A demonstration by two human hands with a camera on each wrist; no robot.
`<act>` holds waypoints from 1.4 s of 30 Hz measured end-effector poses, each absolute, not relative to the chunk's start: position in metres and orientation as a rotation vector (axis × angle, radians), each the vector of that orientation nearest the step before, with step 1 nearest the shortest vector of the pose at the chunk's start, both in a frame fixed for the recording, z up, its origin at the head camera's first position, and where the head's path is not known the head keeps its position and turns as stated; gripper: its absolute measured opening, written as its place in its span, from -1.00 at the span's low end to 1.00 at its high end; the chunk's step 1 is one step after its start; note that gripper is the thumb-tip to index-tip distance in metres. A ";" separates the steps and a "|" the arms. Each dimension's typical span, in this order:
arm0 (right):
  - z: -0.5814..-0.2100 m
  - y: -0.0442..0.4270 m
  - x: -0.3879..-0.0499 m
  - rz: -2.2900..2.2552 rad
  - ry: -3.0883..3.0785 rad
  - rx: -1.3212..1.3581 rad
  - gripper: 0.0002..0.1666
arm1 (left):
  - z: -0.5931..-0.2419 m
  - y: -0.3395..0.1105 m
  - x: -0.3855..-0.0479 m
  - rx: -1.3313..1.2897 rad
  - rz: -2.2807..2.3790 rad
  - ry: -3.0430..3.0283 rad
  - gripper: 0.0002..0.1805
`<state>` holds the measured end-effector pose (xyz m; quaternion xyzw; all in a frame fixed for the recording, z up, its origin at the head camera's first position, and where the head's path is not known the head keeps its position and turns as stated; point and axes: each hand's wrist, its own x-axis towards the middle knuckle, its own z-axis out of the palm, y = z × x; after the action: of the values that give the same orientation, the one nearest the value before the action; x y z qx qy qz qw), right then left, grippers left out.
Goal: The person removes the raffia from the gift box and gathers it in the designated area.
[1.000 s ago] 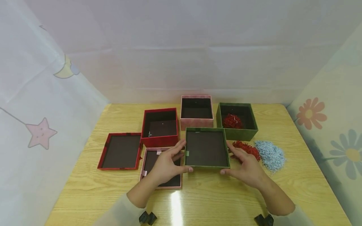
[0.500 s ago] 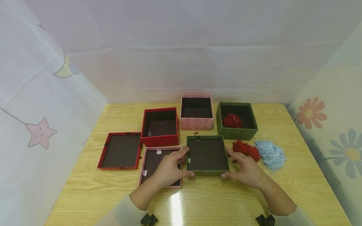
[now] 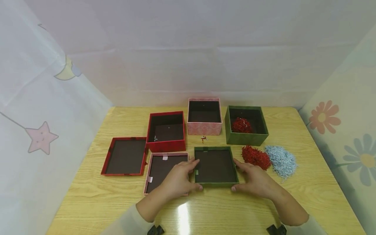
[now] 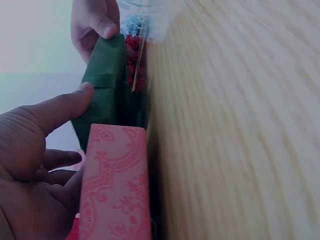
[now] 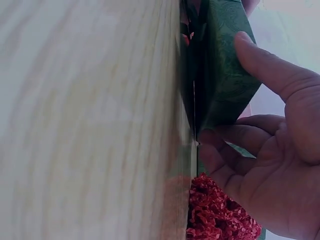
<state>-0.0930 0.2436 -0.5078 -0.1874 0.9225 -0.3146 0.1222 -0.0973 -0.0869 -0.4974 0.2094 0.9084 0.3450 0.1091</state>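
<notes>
A green box lid [image 3: 216,166], dark inside facing up, is low over the front middle of the table, right of the pink lid. My left hand [image 3: 180,179] grips its left side, thumb on the front wall, as the left wrist view shows the thumb [image 4: 72,102] against the green. My right hand [image 3: 255,180] grips the right side, its thumb on the front wall and other fingers [image 5: 250,132] around the corner. The pink box lid [image 3: 160,171] lies partly under my left hand. Whether the green lid's underside fully touches the table is hard to tell.
A red lid [image 3: 124,156] lies at left. Behind stand an open red box [image 3: 168,146], a pink box [image 3: 204,128] and a green box [image 3: 246,139] holding red shredded paper. Red shreds [image 3: 255,157] and light blue shreds [image 3: 281,162] lie at right. Small red-white scraps [image 3: 204,139] lie near the pink box.
The green lid has come down and toward me in both hands, away from the pink box. The small scraps behind it have come into view. The other boxes and lids stay put.
</notes>
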 end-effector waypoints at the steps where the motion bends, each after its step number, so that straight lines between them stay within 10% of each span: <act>1: -0.508 0.244 -0.093 -0.912 2.692 -0.552 0.31 | -0.497 -0.086 -0.097 0.617 0.996 2.675 0.08; 42: -0.489 0.247 -0.099 -1.091 2.730 -0.615 0.11 | -0.474 -0.088 -0.106 0.637 1.137 2.664 -0.09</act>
<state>-0.0987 0.2472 -0.4886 -0.2041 0.9068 -0.3623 0.0688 -0.1062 -0.0885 -0.4744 0.2141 0.8947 0.3819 0.0880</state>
